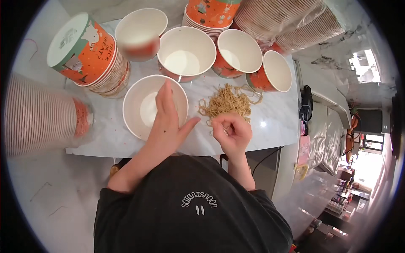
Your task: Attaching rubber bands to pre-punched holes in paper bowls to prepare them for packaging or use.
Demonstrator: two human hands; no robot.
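Head — L hand (166,124) outstretched, R hand (234,134) curled

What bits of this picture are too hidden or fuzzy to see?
- Head view: whether the right hand grips a tan string; its own curl hides that.
- Head view: part of the nearest white cup; the left hand covers it.
- Head view: the blurred front of the back-left cup.
- Head view: the end of the orange cup stack; the top edge cuts it off.
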